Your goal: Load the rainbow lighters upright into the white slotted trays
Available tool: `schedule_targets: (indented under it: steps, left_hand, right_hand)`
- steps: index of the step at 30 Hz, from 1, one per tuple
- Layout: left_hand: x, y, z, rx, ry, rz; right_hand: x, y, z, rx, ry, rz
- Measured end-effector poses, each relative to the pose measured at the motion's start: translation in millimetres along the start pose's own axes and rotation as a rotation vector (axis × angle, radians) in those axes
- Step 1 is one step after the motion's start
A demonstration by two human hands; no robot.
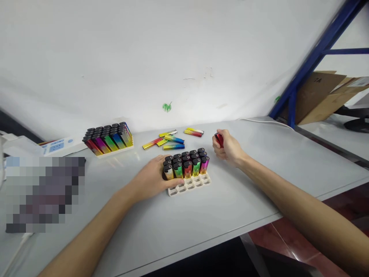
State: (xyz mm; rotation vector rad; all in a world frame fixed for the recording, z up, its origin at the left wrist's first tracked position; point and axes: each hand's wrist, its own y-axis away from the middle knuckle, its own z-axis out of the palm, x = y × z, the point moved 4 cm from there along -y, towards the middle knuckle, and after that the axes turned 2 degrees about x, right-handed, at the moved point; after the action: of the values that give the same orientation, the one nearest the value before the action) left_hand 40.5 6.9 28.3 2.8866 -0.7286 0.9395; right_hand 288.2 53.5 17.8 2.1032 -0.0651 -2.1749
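Observation:
A white slotted tray (pixel 190 186) stands on the grey table, its back rows filled with upright lighters (pixel 187 169) with black tops. Bare slots show along its front. My left hand (pixel 154 177) grips the tray's left side, the thumb lying across the front lighters. To the right of the tray, my right hand (pixel 227 148) is closed round a red lighter (pixel 219 139), its black top showing between thumb and fingers. Behind the tray lie several loose metallic sleeves (pixel 174 147) in yellow, red and blue, with a yellow and a red one (pixel 193 134) apart from them.
A second tray (pixel 115 151), full of coloured lighters, stands at the back left beside a white power strip (pixel 65 144). A white cable (pixel 265 122) runs along the wall at right. Cardboard boxes (pixel 319 96) stand behind a blue frame (pixel 311 57).

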Motion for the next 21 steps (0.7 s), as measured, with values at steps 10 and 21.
schedule_targets:
  steps: [10,21]
  left_hand:
    - [-0.7,-0.2,0.4,0.003,-0.009,0.0]
    - [-9.9,4.8,-7.4,-0.167,0.057,-0.113]
  right_hand:
    - [1.3,-1.2,0.7,-0.012,0.025,0.004]
    - [-6.5,2.4,1.2,-0.021,0.17,-0.193]
